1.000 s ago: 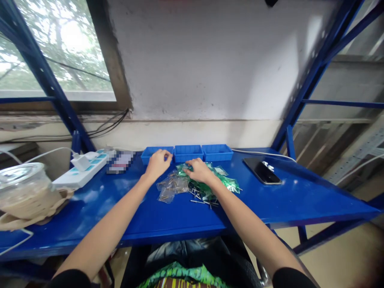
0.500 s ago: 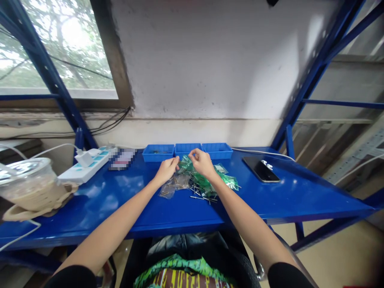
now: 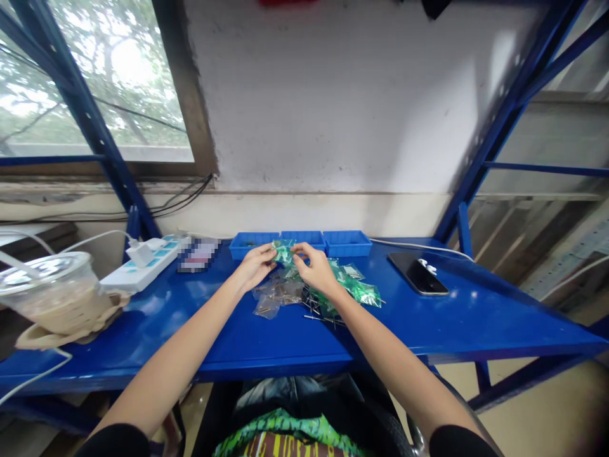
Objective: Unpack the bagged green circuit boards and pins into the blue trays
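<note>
My left hand (image 3: 253, 267) and my right hand (image 3: 314, 269) hold one small green plastic bag (image 3: 283, 253) between them, lifted just above the blue shelf table (image 3: 238, 330). Below the hands lies a heap of green bags (image 3: 356, 289), clear bags with small metal parts (image 3: 273, 296) and loose metal pins (image 3: 323, 317). Three small blue trays (image 3: 301, 241) stand in a row behind the heap, close to the wall.
A black phone with white earbuds (image 3: 419, 274) lies at the right. A white power strip with a plugged charger (image 3: 143, 260) sits at the left, beside a lidded plastic cup of a pale drink (image 3: 52, 298). Blue rack posts rise on both sides.
My left hand came back from the left tray to the heap. Both hands then lifted a green bag off the heap and now hold it together.
</note>
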Demonstrator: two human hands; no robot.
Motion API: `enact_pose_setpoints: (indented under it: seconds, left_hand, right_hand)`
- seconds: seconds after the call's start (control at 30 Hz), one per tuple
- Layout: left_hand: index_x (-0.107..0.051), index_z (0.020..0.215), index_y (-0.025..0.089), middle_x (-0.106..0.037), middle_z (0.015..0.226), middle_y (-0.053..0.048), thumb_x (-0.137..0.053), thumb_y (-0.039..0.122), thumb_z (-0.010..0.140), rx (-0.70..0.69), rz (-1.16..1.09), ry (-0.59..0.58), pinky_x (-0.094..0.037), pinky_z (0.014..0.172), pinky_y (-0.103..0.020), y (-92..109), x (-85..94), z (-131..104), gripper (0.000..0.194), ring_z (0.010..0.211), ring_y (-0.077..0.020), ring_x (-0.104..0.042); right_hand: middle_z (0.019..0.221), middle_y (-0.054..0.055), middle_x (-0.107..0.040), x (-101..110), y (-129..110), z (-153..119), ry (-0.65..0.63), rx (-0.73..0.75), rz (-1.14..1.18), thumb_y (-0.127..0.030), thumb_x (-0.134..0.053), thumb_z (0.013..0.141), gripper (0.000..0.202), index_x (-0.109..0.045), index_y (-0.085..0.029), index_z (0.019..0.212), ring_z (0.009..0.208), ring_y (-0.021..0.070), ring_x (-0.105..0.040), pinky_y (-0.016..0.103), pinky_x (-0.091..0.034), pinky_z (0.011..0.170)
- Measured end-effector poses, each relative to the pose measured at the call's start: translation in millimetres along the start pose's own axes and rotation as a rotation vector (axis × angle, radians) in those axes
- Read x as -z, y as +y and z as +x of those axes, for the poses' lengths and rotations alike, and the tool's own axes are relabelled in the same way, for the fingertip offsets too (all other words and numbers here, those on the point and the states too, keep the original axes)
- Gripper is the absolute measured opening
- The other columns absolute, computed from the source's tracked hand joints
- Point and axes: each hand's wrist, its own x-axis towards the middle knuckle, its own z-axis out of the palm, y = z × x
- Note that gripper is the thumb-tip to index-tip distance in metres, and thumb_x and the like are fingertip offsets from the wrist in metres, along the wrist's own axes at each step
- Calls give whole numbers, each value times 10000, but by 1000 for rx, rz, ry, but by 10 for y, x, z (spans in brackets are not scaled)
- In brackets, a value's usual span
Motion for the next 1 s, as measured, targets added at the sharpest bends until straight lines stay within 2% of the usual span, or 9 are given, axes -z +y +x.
enact_pose_setpoints:
  seconds: [0.2,0.37,0.43,0.5,0.57,0.67,0.77,0.87,1.0]
  left_hand:
    - [-598,802,144,-581,705,17,-753,120,580,-157,132,108,-410,593,-198,17,-51,-33,271,641,-85,-549]
    - [-628,691,158,-580,710,-2,-681,142,635,-390,707,-76,-409,680,-256,-12,-158,-118,78,696,-118,-529]
    - [-658,699,173,-599,769,-23,-644,145,663,-464,925,-146,-407,711,-277,-25,-187,-146,48,756,-142,-534]
    - [-677,766,184,-611,825,-33,-645,188,679,-453,977,-137,-407,704,-275,-40,-198,-159,93,787,-154,-539]
    - [-677,839,175,-624,846,-46,-641,301,716,-337,863,-76,-402,646,-252,-49,-192,-156,180,771,-154,-546]
    - [-660,815,127,-628,771,-68,-542,505,777,-77,511,38,-367,533,-224,-39,-168,-132,397,653,-132,-544]
    - [-634,752,106,-601,674,-52,-595,515,735,67,283,92,-328,475,-210,-25,-132,-96,411,541,-101,-506]
    - [-635,772,112,-589,662,-27,-687,386,677,-11,334,99,-322,476,-204,-31,-94,-66,295,543,-97,-494]
    - [-659,882,168,-633,837,-51,-631,352,744,-389,726,200,-407,613,-250,-31,-119,-117,232,723,-158,-552]
  right_hand:
    - [707,44,-616,-27,29,49,22,-303,7,-486,-405,853,430,-652,-164,711,720,158,-549,265,-391,683]
    - [515,-15,-501,-49,75,73,-44,-541,312,-548,-442,804,446,-584,-155,649,469,102,-439,229,-335,506]
    - [502,-28,-483,-55,97,64,-9,-496,300,-484,-503,784,368,-557,-159,620,467,98,-422,224,-326,492]
    - [549,-22,-516,-51,115,52,55,-369,213,-408,-510,793,296,-588,-157,659,514,107,-439,228,-344,518]
    - [653,1,-568,-41,122,38,99,-205,78,-348,-493,815,250,-650,-158,771,591,123,-475,242,-378,584]
    - [798,34,-585,-37,121,19,81,-18,-114,-268,-501,825,239,-687,-190,953,690,139,-506,268,-411,690]
    - [911,54,-559,-60,128,-3,20,88,-180,-114,-487,783,332,-682,-235,1023,830,163,-518,297,-426,796]
    - [1019,72,-503,-79,128,-16,8,121,-201,-9,-454,702,465,-681,-253,1027,976,194,-479,355,-404,898]
    - [1005,74,-498,-52,66,16,74,-104,-58,-137,-547,710,265,-696,-210,917,967,203,-485,368,-410,884]
